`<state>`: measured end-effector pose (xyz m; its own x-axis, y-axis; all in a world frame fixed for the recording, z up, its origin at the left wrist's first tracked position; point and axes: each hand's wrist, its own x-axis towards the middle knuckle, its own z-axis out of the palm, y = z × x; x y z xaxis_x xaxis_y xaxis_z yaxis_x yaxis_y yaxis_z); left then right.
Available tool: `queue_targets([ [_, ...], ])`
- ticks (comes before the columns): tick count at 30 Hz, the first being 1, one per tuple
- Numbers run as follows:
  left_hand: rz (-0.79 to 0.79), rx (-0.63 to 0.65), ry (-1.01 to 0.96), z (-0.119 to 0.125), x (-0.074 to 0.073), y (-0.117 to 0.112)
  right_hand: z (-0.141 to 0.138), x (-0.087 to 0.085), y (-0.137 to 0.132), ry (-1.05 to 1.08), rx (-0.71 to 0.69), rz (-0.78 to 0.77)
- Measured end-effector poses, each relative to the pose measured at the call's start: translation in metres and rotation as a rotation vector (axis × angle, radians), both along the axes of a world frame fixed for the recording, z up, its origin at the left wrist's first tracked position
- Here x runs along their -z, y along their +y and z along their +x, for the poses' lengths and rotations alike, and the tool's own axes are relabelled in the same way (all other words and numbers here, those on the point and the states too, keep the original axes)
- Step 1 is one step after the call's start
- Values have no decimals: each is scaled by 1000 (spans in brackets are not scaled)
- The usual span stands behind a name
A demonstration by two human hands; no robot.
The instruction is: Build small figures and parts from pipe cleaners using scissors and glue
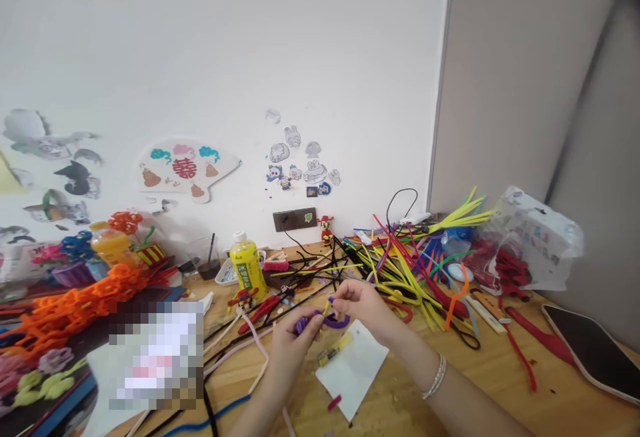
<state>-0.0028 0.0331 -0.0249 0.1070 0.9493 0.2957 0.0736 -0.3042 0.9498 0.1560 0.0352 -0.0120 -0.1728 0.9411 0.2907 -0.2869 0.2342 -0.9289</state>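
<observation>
Near the middle of the desk (430, 374), the left hand (296, 334) is closed around a bunched purple fuzzy piece (302, 324), thumb on top. The right hand (364, 307), just to its right, pinches with thumb and fingertips at a small purple end; a short yellow strip (327, 307) shows between the two hands, and a curved purple strand (339, 323) arcs just below the right fingers. A silvery bracelet (436, 377) circles the right wrist.

Below the hands lies a white sheet (359, 369) with a yellow packet (340, 347) over its far left part. Pale and black stems run across the desk to the left, near a red-handled tool (259, 315). Beyond that stands a yellow bottle (247, 269), upright. To the far right spreads a tangle of yellow stems (410, 282), with a clear plastic bag (543, 240) behind and a dark-screened device (595, 350) at the right edge. Orange fuzzy flowers (90, 307) crowd the left side. A fan-shaped drawing (220, 169) hangs on the far wall (320, 44).
</observation>
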Motion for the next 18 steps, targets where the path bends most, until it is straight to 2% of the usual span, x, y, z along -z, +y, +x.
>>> queue_targets([
  [3,52,13,55,0,-1,-3,-5,3,-3,-62,-68,-1],
  [6,71,8,77,-1,-1,-3,-8,6,-4,-102,-79,-12],
  [14,78,50,14,-1,3,-4,-8,5,-4,-54,-141,4],
  [18,69,70,13,0,5,-4,-9,6,-3,-19,-171,-35],
])
